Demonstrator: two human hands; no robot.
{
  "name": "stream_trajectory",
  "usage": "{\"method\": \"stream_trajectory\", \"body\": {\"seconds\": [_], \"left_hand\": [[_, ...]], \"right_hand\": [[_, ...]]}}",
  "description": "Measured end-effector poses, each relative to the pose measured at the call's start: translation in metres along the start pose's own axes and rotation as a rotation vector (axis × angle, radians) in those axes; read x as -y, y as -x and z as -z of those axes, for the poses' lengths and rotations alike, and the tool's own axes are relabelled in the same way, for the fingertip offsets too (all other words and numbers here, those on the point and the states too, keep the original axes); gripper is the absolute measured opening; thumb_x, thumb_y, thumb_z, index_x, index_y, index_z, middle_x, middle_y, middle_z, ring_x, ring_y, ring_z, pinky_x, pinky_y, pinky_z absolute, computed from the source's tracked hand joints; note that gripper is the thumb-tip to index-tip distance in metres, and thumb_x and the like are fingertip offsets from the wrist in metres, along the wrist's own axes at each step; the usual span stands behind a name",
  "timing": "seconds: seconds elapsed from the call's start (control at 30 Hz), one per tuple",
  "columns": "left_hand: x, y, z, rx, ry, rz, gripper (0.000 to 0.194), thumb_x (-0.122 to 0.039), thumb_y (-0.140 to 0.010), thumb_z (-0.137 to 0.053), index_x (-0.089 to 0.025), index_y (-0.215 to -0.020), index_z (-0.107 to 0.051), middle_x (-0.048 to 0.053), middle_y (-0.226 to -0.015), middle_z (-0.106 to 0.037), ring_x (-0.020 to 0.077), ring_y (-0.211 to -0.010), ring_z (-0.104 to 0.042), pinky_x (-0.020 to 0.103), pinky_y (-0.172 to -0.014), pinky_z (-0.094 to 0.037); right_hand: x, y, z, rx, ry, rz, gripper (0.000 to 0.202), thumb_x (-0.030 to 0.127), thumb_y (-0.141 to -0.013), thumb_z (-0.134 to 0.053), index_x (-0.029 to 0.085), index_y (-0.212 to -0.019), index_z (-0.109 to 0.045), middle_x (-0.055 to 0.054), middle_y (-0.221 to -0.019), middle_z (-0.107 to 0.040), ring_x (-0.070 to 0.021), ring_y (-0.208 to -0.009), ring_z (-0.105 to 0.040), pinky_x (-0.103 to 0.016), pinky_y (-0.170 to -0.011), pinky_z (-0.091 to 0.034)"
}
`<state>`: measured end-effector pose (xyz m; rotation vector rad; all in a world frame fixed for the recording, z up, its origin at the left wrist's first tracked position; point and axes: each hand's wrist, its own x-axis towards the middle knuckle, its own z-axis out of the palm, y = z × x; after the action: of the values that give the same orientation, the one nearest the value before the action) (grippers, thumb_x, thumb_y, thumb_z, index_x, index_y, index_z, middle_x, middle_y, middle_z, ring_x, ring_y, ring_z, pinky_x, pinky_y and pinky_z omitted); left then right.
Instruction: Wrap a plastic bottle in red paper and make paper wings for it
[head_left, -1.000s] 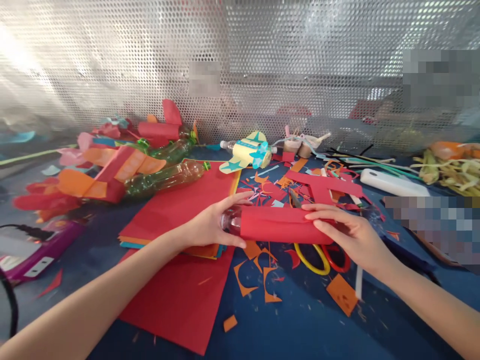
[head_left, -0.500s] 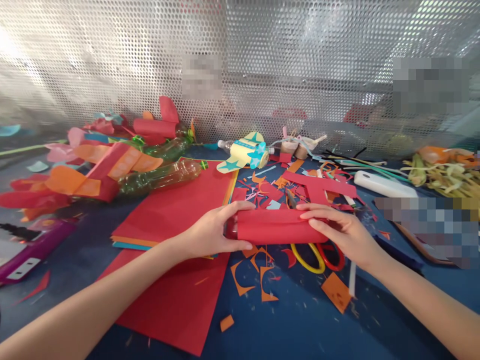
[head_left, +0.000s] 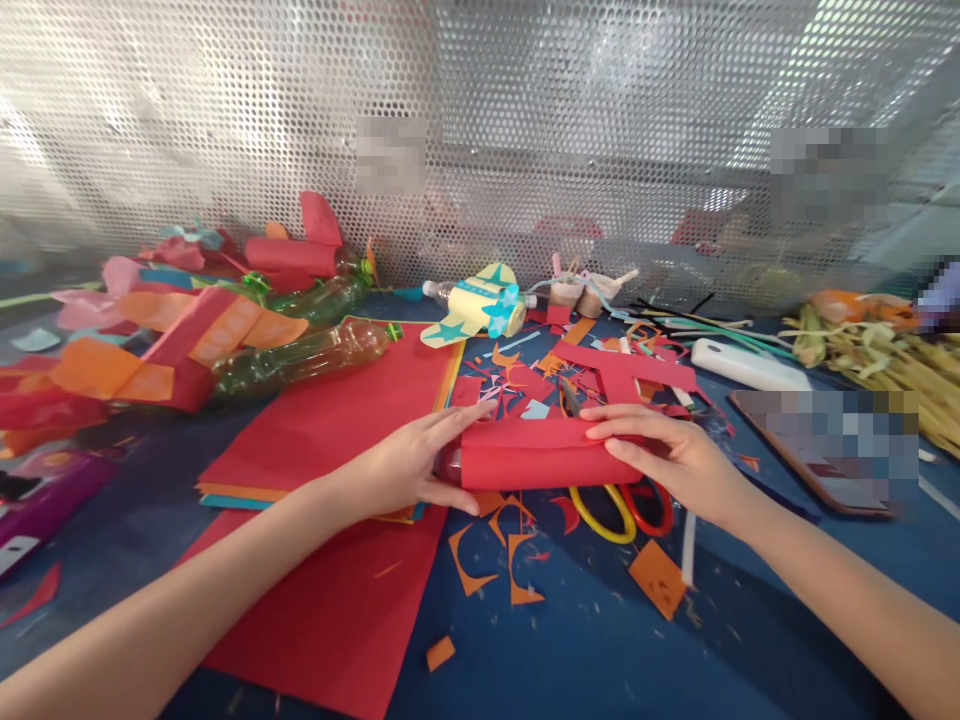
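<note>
A clear bottle (head_left: 449, 466) lies sideways, wrapped in red paper (head_left: 536, 462) with a long overlapping edge along its top. My left hand (head_left: 412, 462) is at the bottle's bare left end, thumb below and fingers above, gripping it. At the right end, my right hand (head_left: 664, 455) pinches the paper's upper edge between thumb and fingers. Scissors with yellow and red handles (head_left: 606, 520) lie partly beneath the wrapped bottle. Stacked coloured sheets (head_left: 337, 410) with red on top are left of it, near another red sheet (head_left: 322, 610).
Paper scraps (head_left: 514, 555) lie around the scissors. Decorated green bottles (head_left: 300, 355) stand out at left, and a yellow star-patterned bottle (head_left: 472, 305) lies behind. A white glue gun or similar tool (head_left: 750, 365), a phone (head_left: 817, 455) and dried husks (head_left: 885, 350) are at right.
The view has shifted slightly rightward. My left hand's thumb and fingers are spread a little wider at the bottle's end. My right hand keeps its pinch on the paper.
</note>
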<state>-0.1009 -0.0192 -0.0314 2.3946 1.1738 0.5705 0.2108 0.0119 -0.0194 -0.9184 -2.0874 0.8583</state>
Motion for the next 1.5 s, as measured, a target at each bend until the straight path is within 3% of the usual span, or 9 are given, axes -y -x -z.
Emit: {"method": "stream_trajectory", "body": {"seconds": [0.23,0.5,0.63,0.73,0.83,0.9,1.0,1.3,1.5], "left_hand": [[0.005,0.001,-0.001,-0.008,-0.046,-0.030,0.098,-0.062,-0.065,-0.066,-0.025,-0.145,-0.023,0.018,-0.143,-0.044,0.0336,-0.128,-0.045,0.049,-0.103,-0.040],[0.001,0.002,0.000,0.006,-0.052,-0.020,0.105,-0.051,-0.066,-0.074,-0.026,-0.148,-0.014,0.019,-0.144,-0.040,0.0359,-0.130,-0.041,0.050,-0.102,-0.039],[-0.003,0.003,0.001,0.014,-0.049,-0.013,0.105,-0.056,-0.066,-0.071,-0.026,-0.148,-0.014,0.020,-0.144,-0.040,0.0348,-0.129,-0.043,0.049,-0.101,-0.040],[-0.012,0.003,0.004,-0.015,-0.069,0.018,0.107,-0.064,-0.060,-0.070,-0.022,-0.146,-0.023,0.019,-0.140,-0.045,0.0365,-0.126,-0.045,0.052,-0.101,-0.039],[-0.020,0.002,0.005,-0.098,-0.054,0.010,0.084,-0.061,-0.070,-0.065,-0.022,-0.139,-0.037,0.016,-0.138,-0.049,0.0334,-0.127,-0.044,0.050,-0.102,-0.039],[-0.022,0.000,0.004,-0.150,-0.011,0.001,0.061,-0.050,-0.081,-0.061,-0.024,-0.133,-0.044,0.010,-0.133,-0.055,0.0272,-0.124,-0.048,0.044,-0.102,-0.041],[-0.023,-0.001,0.002,-0.188,0.079,0.015,0.044,-0.038,-0.084,-0.060,-0.025,-0.126,-0.052,0.005,-0.126,-0.062,0.0219,-0.119,-0.054,0.039,-0.101,-0.043],[-0.025,-0.004,0.002,-0.165,0.251,0.097,0.034,-0.035,-0.079,-0.065,-0.029,-0.113,-0.066,0.004,-0.123,-0.064,0.0234,-0.120,-0.054,0.040,-0.099,-0.047],[-0.019,-0.005,0.002,-0.188,0.252,0.104,0.034,-0.041,-0.078,-0.065,-0.033,-0.111,-0.068,0.004,-0.122,-0.066,0.0266,-0.117,-0.057,0.044,-0.098,-0.048]], "right_hand": [[0.003,-0.002,0.001,0.001,-0.001,-0.002,0.015,0.030,-0.084,-0.061,0.034,-0.093,-0.073,0.002,-0.114,-0.068,-0.0187,-0.110,-0.060,-0.036,-0.099,-0.046],[0.003,-0.002,0.001,0.000,-0.007,-0.022,0.015,0.033,-0.083,-0.061,0.035,-0.091,-0.073,0.001,-0.114,-0.068,-0.0221,-0.110,-0.061,-0.042,-0.098,-0.047],[0.003,-0.001,0.000,-0.015,-0.008,-0.030,0.014,0.034,-0.082,-0.062,0.034,-0.089,-0.074,0.000,-0.113,-0.069,-0.0232,-0.109,-0.061,-0.044,-0.098,-0.047],[0.002,-0.001,-0.001,-0.018,-0.028,-0.028,0.014,0.034,-0.083,-0.062,0.033,-0.090,-0.074,0.000,-0.113,-0.069,-0.0228,-0.109,-0.061,-0.042,-0.098,-0.047],[0.000,0.000,-0.001,-0.023,-0.054,-0.045,0.014,0.034,-0.083,-0.062,0.034,-0.091,-0.074,0.000,-0.115,-0.069,-0.0223,-0.110,-0.061,-0.041,-0.098,-0.046],[-0.001,0.000,-0.001,-0.026,-0.076,-0.058,0.014,0.035,-0.083,-0.062,0.034,-0.091,-0.073,0.000,-0.115,-0.068,-0.0216,-0.111,-0.060,-0.041,-0.098,-0.046],[-0.001,-0.001,-0.002,-0.023,-0.095,-0.059,0.014,0.035,-0.083,-0.062,0.033,-0.090,-0.073,0.000,-0.115,-0.068,-0.0215,-0.111,-0.060,-0.040,-0.098,-0.046],[0.003,-0.001,0.000,0.014,-0.077,-0.029,0.014,0.033,-0.085,-0.060,0.032,-0.093,-0.072,0.000,-0.117,-0.067,-0.0206,-0.115,-0.057,-0.041,-0.101,-0.044],[-0.003,0.002,0.003,0.106,-0.134,-0.058,0.043,0.032,-0.084,-0.064,0.032,-0.125,-0.053,-0.003,-0.133,-0.055,-0.0210,-0.122,-0.052,-0.043,-0.101,-0.045]]}}
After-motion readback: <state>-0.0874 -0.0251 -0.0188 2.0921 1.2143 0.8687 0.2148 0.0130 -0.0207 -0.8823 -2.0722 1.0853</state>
